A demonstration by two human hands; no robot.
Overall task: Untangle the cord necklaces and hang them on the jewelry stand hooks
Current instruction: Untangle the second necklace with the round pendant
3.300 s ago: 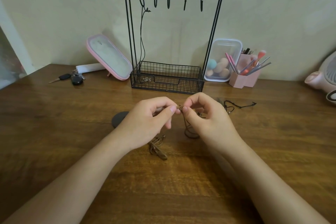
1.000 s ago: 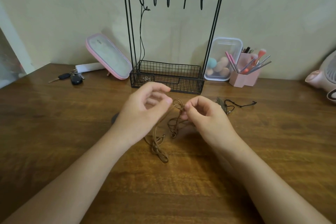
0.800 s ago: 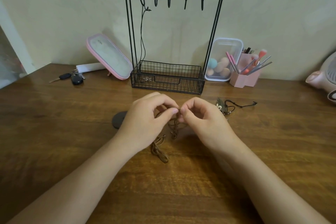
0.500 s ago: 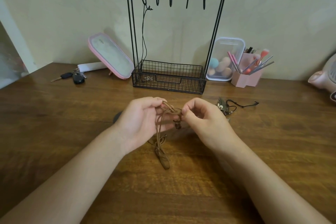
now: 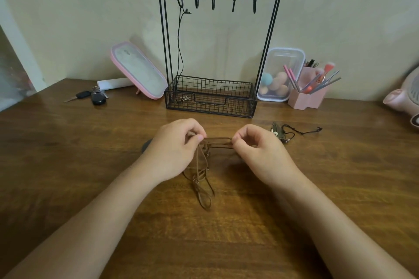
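Cord necklace (image 5: 218, 140), brown, held just above the near middle of the counter (image 5: 340, 176). My left grip (image 5: 174, 149) pinches one end of a short bundle of strands between thumb and forefinger. My right grip (image 5: 260, 154) pinches the other end. Both are clamped on the cord necklace, so the strands run taut and level between them. Below the left grip the rest hangs in tangled loops with small metal rings, the lowest loop reaching the wood.

Far middle: wire stand (image 5: 210, 97) with a basket base and five hooks (image 5: 213, 2) on its top bar. A black necklace (image 5: 180, 52) hangs from the leftmost hook, its pendant down in the basket. A second black necklace (image 5: 294, 131) lies on the counter just right of my right grip.

Far left: keys (image 5: 93, 97) and a pink case (image 5: 138, 70) leaning on the wall. Far right: clear box (image 5: 278, 75) of sponges, beside a pink brush holder (image 5: 308, 93).
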